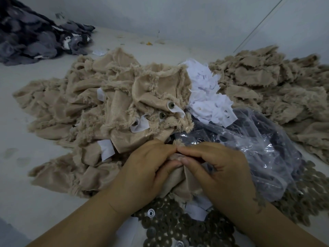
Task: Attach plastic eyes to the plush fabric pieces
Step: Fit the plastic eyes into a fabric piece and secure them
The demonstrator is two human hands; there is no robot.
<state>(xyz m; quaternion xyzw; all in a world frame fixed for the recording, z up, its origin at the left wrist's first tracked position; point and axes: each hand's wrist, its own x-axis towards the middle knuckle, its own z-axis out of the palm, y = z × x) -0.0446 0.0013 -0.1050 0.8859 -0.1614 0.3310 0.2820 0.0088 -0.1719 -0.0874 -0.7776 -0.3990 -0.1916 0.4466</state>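
My left hand (pixel 147 168) and my right hand (pixel 219 168) meet at the fingertips over a beige plush fabric piece (pixel 179 182). Both pinch a small spot of it between thumbs and fingers; whatever sits under the fingertips is hidden. Just beyond lies a pile of beige plush pieces (pixel 99 111), several showing fitted plastic eyes (pixel 171 105) with white backing patches. A clear plastic bag (pixel 258 147) of dark parts lies right of my hands. Grey round washers (pixel 170 227) are spread below my wrists.
A second heap of beige plush pieces (pixel 277 82) lies at the right. White fabric scraps (pixel 204 90) sit between the two heaps. A dark grey fabric pile (pixel 35 36) is at the far left. The pale table (pixel 26 175) shows at the left, a wall behind.
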